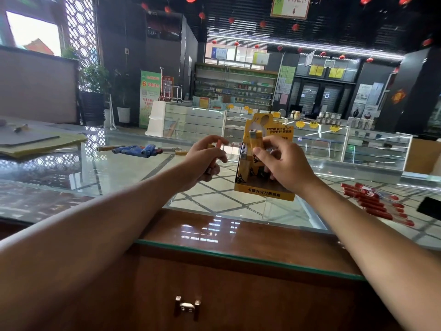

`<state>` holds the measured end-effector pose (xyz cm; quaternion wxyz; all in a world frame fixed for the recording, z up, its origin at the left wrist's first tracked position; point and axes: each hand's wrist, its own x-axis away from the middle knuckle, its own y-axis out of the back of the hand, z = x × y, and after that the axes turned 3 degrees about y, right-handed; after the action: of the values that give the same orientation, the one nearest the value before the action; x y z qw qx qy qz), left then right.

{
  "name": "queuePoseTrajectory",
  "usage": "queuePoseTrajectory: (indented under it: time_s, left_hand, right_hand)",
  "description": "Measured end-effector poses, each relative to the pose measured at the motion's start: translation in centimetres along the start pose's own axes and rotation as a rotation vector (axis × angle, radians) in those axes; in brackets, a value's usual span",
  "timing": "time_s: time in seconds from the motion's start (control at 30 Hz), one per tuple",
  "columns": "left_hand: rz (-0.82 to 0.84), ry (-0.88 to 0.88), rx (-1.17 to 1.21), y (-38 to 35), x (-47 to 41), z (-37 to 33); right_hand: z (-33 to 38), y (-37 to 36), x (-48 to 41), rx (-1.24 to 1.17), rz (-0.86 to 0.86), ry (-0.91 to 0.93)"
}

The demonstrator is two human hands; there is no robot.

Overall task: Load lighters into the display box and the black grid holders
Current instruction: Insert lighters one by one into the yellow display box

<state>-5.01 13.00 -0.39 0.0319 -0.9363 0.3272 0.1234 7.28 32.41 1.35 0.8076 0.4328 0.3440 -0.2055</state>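
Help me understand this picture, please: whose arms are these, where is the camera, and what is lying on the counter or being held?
There is no machine here. A person is working with bare hands, and the single picture comes from a wide-angle camera worn on the head, looking forward and down. That is why both arms reach in from the bottom edge. The left hand holds an orange lighter, apparently with others under it. The right hand curls round yellow lighters standing in the yellow display box, which sits on the glass counter. Also on the counter are blue items further back on the left, a pile of red sticks on the right, probably lighters too, and stacked papers. Behind is a shop interior.
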Motion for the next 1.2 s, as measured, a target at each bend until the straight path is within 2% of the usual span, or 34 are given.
queuePoseTrajectory:
  time_s: [0.13,0.33,0.6,0.9,1.2]
  left_hand:
    - [0.04,0.043,-0.023,-0.19,-0.17,0.5]
    - [0.042,0.054,-0.027,-0.14,-0.21,0.54]
    - [0.018,0.078,-0.025,-0.35,-0.08,0.42]
    - [0.105,0.048,-0.118,-0.38,0.38,0.13]
    - [0.079,0.05,-0.167,-0.3,0.39,0.34]
  right_hand:
    - [-0.48,0.31,-0.23,-0.186,-0.013,-0.156]
    - [-0.55,0.12,-0.03,-0.239,0.027,-0.242]
    - [-0.45,0.58,-0.08,-0.186,-0.041,-0.262]
    - [-0.67,0.57,0.03,-0.089,-0.066,-0.216]
    - [-0.71,0.6,0.13,-0.041,-0.034,-0.163]
